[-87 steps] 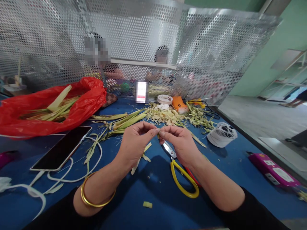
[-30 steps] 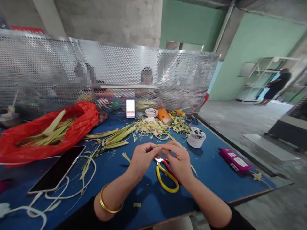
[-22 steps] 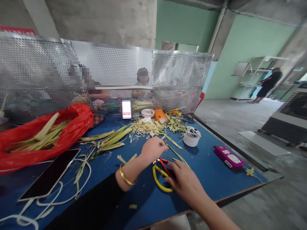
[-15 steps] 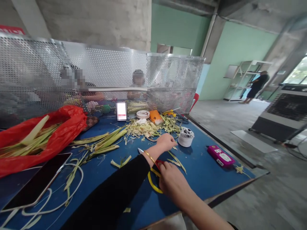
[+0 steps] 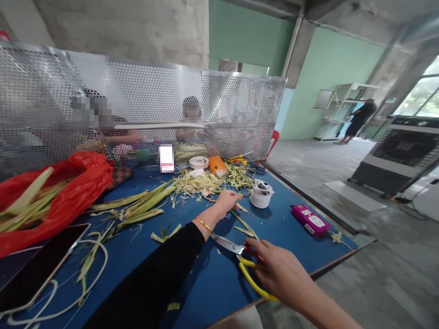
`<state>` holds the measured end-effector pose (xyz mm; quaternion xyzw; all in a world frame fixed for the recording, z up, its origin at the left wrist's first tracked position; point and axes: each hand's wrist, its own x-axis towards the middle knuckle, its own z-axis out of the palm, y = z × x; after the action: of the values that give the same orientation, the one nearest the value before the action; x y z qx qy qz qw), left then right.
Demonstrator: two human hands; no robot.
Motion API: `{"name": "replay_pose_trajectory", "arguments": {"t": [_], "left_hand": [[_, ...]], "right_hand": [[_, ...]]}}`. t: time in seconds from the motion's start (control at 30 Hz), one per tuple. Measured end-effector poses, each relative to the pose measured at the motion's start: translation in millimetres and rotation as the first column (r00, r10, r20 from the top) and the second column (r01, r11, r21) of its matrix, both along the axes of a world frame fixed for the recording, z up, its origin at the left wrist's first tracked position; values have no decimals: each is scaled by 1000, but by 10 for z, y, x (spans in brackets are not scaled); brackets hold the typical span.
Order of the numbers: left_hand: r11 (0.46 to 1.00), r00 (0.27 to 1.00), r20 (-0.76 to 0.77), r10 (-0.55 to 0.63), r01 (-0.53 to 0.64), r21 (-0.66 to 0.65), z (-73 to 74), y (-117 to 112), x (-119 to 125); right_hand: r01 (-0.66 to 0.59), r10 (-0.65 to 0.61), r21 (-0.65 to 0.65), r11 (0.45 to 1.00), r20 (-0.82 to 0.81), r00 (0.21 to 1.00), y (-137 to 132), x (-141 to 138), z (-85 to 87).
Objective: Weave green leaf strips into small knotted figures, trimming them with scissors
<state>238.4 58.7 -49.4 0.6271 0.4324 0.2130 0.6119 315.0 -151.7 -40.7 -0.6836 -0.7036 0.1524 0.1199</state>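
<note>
I have my right fingers gripping the scissors by their handles, blades reaching leftward from them above the tabletop. My left fingers are curled, the white spool near their right side; I cannot tell whether they pinch anything.

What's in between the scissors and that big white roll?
A few thin green strips lie on the blue table between the scissors, in the right hand, and the white roll. The head view shows it.
</note>
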Motion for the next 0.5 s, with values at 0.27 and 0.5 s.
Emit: {"name": "replay_pose_trajectory", "arguments": {"t": [0.27,0.5], "left_hand": [[974,952,212,220,-201,-109,50,-271,-469],[947,901,332,279,-200,-251,196,-512,-890]], "right_hand": [[106,-280,-264,959,-800,532,-365,327,-72],[-43,-363,-367,929,-928,77,-387,329,-8]]}}
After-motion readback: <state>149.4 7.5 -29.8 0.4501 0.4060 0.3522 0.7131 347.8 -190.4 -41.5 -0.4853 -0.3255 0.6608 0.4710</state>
